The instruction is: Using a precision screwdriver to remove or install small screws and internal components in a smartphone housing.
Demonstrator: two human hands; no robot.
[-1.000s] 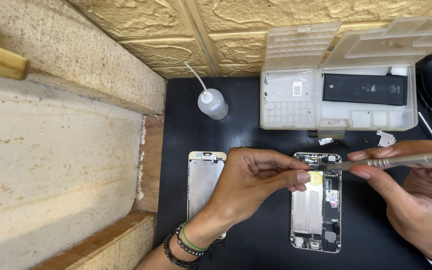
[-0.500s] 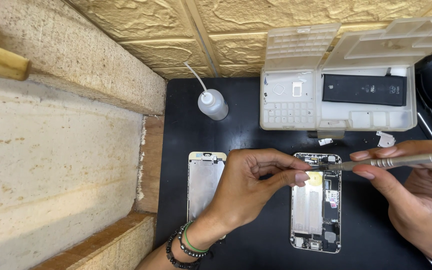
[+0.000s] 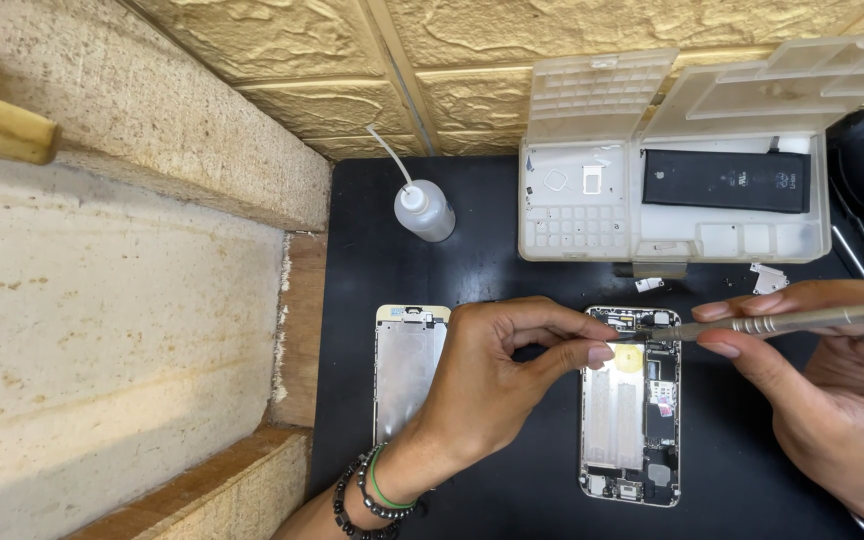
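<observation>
Both hands meet over the opened phone body [image 3: 630, 420] lying on the black mat [image 3: 492, 250]. My left hand [image 3: 497, 385] pinches thumb to finger at its top edge, around something too small to tell; my right hand [image 3: 832, 400] grips a slim metal screwdriver [image 3: 782, 322] with a red cap, tip on the phone's upper parts. One detached screen panel [image 3: 404, 365] lies beside it, one clear parts box [image 3: 667, 215] and one squeeze bottle [image 3: 424, 208] behind.

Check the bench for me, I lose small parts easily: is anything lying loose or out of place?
Yes: two small pale parts lie loose on the black mat, outside the open parts tray. Nothing looks spilled.
</observation>
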